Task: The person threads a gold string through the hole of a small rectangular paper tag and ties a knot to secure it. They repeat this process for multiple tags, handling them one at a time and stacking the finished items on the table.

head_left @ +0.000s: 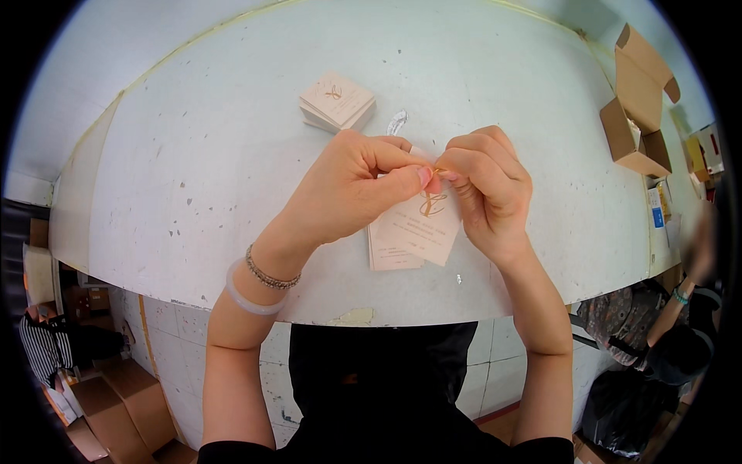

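My left hand (363, 182), with a beaded bracelet and a pale bangle on its wrist, is closed in a pinch. Its thumb and fingertips meet those of my right hand (492, 185), also pinched. Between them shows a tiny gold-coloured piece (437, 172); its exact kind is too small to make out. Just below the fingertips is a pale pink card (427, 228) with a gold emblem, its upper edge hidden by my fingers. Whether it hangs from them or rests on the table I cannot tell. Under it, to the left, lie similar cards (393, 261).
A stack of pale cards (338, 102) stands beyond my left hand, with a crumpled silvery scrap (397, 122) beside it. An open cardboard box (635, 135) is at the far right of the white table (193, 201). Another person's arm (684, 290) shows at the right edge.
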A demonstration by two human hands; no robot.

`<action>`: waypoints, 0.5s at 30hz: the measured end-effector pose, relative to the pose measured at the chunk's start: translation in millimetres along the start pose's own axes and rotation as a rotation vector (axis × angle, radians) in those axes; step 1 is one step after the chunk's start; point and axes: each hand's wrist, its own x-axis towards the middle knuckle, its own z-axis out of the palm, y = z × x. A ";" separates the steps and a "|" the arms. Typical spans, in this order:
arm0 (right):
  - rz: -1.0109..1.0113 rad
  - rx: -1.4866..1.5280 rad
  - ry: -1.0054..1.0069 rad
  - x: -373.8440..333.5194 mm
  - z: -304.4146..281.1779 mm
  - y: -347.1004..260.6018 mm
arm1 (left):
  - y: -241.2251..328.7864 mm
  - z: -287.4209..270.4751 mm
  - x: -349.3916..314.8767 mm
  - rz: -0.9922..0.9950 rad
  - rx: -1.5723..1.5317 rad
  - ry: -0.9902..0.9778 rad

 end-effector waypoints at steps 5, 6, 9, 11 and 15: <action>0.024 0.002 -0.016 -0.8 0.5 -0.4 | -2.5 0.6 0.7 -0.022 -0.055 0.013; 0.030 0.006 -0.018 -1.2 1.0 -0.1 | -2.5 0.9 0.8 -0.037 -0.064 0.016; 0.059 0.018 -0.022 -1.6 2.0 0.0 | 0.2 3.2 0.7 -0.053 -0.097 0.031; 0.093 0.031 -0.024 -1.7 1.8 -1.3 | -0.7 5.7 0.6 -0.049 -0.125 0.057; 0.246 0.138 -0.047 -3.2 0.1 -2.2 | 3.2 6.5 -0.7 -0.044 0.075 0.097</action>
